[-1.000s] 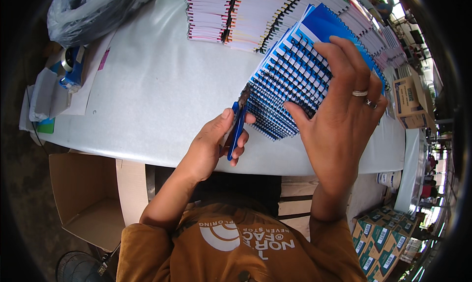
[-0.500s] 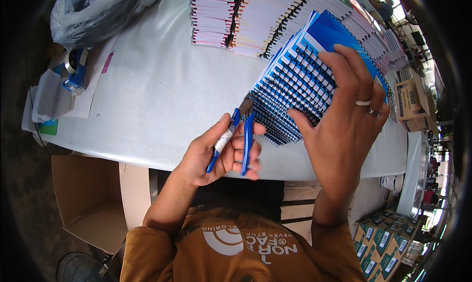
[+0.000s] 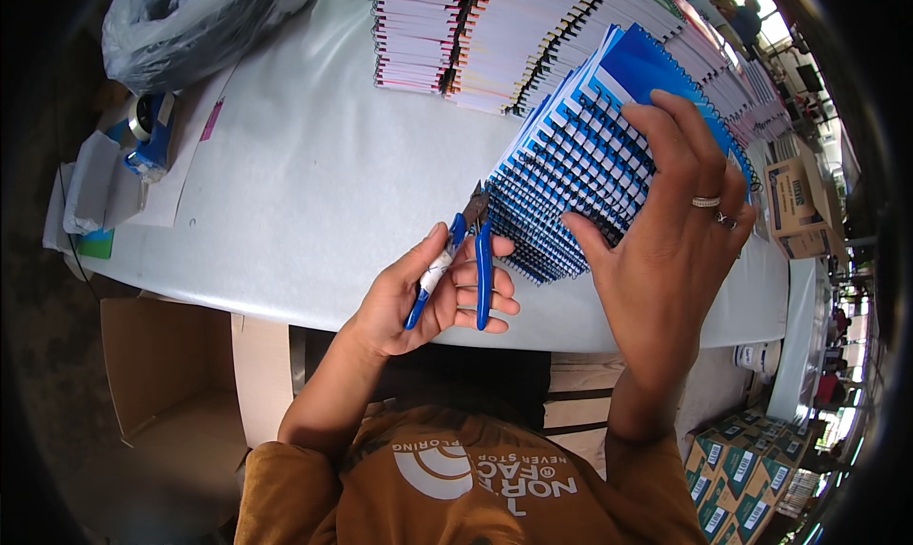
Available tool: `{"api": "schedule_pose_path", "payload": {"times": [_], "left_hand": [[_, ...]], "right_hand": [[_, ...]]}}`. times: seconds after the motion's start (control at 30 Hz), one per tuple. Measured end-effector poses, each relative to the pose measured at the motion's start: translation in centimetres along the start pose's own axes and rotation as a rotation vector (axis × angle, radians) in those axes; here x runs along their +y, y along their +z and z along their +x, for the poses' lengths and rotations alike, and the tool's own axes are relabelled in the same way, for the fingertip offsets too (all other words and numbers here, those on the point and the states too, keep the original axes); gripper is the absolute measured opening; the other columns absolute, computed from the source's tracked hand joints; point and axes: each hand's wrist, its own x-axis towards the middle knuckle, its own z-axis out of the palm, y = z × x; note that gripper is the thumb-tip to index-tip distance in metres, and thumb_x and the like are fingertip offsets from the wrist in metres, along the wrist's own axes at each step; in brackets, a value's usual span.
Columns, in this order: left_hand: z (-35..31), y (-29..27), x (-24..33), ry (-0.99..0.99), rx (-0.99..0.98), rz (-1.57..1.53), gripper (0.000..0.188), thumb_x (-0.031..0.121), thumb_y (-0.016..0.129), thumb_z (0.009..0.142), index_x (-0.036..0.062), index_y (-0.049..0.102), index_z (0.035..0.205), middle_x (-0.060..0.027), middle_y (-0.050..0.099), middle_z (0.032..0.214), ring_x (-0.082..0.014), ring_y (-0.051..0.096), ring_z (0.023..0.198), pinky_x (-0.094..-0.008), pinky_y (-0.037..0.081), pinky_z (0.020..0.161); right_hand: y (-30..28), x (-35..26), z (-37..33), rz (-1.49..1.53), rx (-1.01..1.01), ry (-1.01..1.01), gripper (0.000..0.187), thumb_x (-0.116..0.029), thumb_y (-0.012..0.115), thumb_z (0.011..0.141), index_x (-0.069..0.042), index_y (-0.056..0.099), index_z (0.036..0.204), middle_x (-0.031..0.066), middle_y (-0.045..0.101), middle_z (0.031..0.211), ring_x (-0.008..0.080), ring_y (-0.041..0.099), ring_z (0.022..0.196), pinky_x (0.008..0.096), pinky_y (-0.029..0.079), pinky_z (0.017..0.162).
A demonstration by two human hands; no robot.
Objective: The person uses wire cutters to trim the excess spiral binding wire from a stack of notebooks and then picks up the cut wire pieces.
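My left hand (image 3: 404,293) holds a pair of wire cutters (image 3: 483,269) with blue handles and white tape wrapped round one of them. Its fingers lie loosely along the handles, which stand apart. The metal jaws touch or nearly touch the left edge of a stack of blue spiral-bound notebooks (image 3: 571,179); I cannot tell whether any wire is between them. Dark coils run in rows across the slanted face of the stack. My right hand (image 3: 675,222) grips the stack from the right, thumb against the coils and fingers over the upper side, hiding part of it.
Rows of spiral-bound books (image 3: 514,31) line the table's far side. At left are a plastic bag (image 3: 190,31) and a blue tape dispenser (image 3: 150,141). An open cardboard box (image 3: 171,374) sits below the table (image 3: 285,212); another carton (image 3: 794,203) is at right, with patterned boxes (image 3: 747,469) below.
The fingers of my left hand have straightened a little, and the cutters' handles have spread slightly. My right hand keeps its hold on the notebooks. The whole view has shifted slightly.
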Motion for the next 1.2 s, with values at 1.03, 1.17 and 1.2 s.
{"api": "schedule_pose_path", "payload": {"times": [1.03, 1.17, 1.2], "left_hand": [[0.6, -1.9, -0.1, 0.107, 0.083, 0.494, 0.058, 0.048, 0.03, 0.094, -0.0013, 0.043, 0.122, -0.0139, 0.058, 0.092, -0.0228, 0.06, 0.085, -0.037, 0.048, 0.079], [0.5, 0.7, -1.1, 0.275, 0.566, 1.311, 0.052, 0.043, 0.038, 0.094, -0.0001, 0.045, 0.122, -0.0116, 0.058, 0.09, -0.0204, 0.059, 0.087, -0.0328, 0.046, 0.077], [0.4, 0.5, -0.7, 0.2, 0.446, 1.081, 0.053, 0.044, 0.037, 0.094, -0.0002, 0.044, 0.122, -0.0124, 0.058, 0.092, -0.0215, 0.059, 0.088, -0.034, 0.046, 0.078]], "right_hand": [[0.0, 0.0, 0.2, -0.097, -0.036, -0.006, 0.087, -0.021, 0.085, 0.047, -0.021, 0.041, 0.122, -0.0022, 0.047, 0.127, 0.0171, 0.046, 0.117, 0.0413, 0.027, 0.097], [3.1, 4.0, 0.1, -0.208, 0.167, -0.223, 0.087, -0.023, 0.085, 0.048, -0.02, 0.041, 0.122, -0.0025, 0.047, 0.127, 0.017, 0.045, 0.117, 0.0419, 0.028, 0.097], [3.6, 4.8, 0.1, -0.236, 0.221, -0.273, 0.087, -0.023, 0.085, 0.048, -0.02, 0.041, 0.122, -0.0025, 0.047, 0.127, 0.017, 0.045, 0.117, 0.0423, 0.029, 0.097]]}}
